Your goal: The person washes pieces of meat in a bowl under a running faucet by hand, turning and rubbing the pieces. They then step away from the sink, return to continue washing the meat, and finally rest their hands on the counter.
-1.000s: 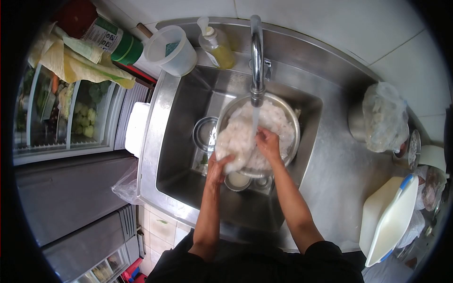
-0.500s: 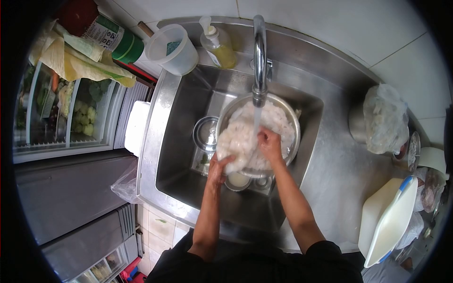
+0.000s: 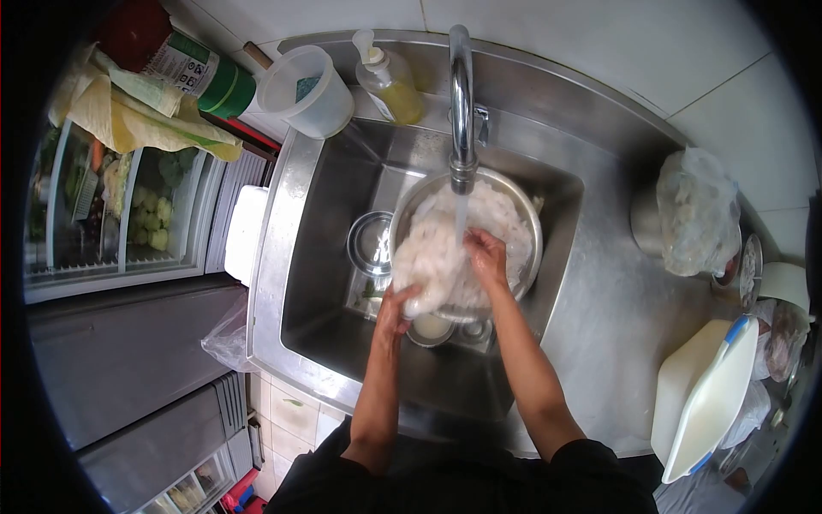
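A round metal bowl (image 3: pixel 536 248) stands in the sink, heaped with soft, pinkish-white raw pieces (image 3: pixel 505 210) whose exact kind I cannot make out. At the bowl's left front, my left hand (image 3: pixel 398 310) is closed on the lower edge of a large pale wet mass (image 3: pixel 428 257), thumb on top. My right hand (image 3: pixel 486 254) is closed at the right edge of that mass, fingertips pinched together; what lies between them is too small to tell. Water from the faucet (image 3: pixel 462 111) runs down just beside my right fingers, onto the mass.
Smaller metal bowls (image 3: pixel 371 244) sit in the sink basin (image 3: pixel 342 334). Behind it stand a plastic tub (image 3: pixel 321 111) and a soap pump bottle (image 3: pixel 392 90). On the right counter are a filled plastic bag (image 3: pixel 698 214) and a cream-coloured container (image 3: pixel 702 403). A glass-fronted fridge (image 3: pixel 154 214) is at left.
The view has shifted slightly. Both hands stay on the pale mass at the bowl, with only small movements of the mass and the right fingers under the running water.
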{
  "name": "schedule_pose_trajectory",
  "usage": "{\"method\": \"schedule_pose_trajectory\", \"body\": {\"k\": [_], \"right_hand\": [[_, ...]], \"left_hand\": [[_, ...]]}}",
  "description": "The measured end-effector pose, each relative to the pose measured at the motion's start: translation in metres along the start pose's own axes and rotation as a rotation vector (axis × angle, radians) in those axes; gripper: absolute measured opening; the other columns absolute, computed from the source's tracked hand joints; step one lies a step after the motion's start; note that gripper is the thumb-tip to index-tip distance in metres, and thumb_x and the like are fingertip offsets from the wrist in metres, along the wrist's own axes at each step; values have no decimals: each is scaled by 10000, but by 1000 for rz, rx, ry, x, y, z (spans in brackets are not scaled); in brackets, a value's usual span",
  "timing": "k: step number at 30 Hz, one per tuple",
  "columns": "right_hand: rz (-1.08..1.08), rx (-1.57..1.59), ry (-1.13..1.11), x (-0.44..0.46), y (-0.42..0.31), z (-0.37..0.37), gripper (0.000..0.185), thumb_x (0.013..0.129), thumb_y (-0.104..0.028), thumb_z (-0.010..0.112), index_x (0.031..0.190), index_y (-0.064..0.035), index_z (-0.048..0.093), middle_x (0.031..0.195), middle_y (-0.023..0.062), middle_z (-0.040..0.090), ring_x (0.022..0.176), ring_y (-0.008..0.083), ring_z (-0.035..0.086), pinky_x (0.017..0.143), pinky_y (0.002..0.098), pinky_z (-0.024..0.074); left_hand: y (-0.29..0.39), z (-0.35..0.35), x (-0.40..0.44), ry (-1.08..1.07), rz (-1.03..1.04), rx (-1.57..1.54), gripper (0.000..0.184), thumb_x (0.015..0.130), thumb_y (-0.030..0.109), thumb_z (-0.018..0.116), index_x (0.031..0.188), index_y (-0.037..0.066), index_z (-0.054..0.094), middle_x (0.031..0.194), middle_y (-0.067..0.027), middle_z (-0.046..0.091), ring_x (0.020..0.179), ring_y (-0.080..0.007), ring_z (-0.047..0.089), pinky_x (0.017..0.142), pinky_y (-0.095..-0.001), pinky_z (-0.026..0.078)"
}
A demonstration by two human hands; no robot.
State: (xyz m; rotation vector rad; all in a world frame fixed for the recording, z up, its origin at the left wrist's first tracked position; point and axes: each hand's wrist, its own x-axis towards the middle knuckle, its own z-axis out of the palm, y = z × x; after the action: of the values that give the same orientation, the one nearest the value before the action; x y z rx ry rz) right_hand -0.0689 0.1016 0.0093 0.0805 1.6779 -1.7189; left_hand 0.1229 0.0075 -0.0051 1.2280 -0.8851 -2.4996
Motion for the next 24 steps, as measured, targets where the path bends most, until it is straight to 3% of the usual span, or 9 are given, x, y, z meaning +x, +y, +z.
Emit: {"method": "schedule_pose_trajectory", "body": {"k": [8,17,24], "right_hand": [[-95,-100,33,4,7,2,242,879,-159,715,1012,42,699,789,7,660,687,74,553,640,224,458],[-166,-320,66,-7,3,2,231,879,-129,674,1019,55,689,778,45,674,692,99,579,664,250,475],[-60,-217,12,1,13,-1,251,907,-159,654,1051,45,681,824,40,679,743,103,585,696,259,477]], "left_hand": [[-20,-8,7,-48,31,-134,625,777,113,692,1338,-41,464,1210,-165,623,1058,-297,654,923,-426,552],[-21,-11,1,-90,38,-176,684,764,133,700,1369,-33,426,1241,-168,604,1099,-310,635,937,-431,548],[-34,-23,7,-65,14,-185,710,763,142,704,1383,-41,411,1269,-180,591,1127,-315,621,975,-443,523]]}}
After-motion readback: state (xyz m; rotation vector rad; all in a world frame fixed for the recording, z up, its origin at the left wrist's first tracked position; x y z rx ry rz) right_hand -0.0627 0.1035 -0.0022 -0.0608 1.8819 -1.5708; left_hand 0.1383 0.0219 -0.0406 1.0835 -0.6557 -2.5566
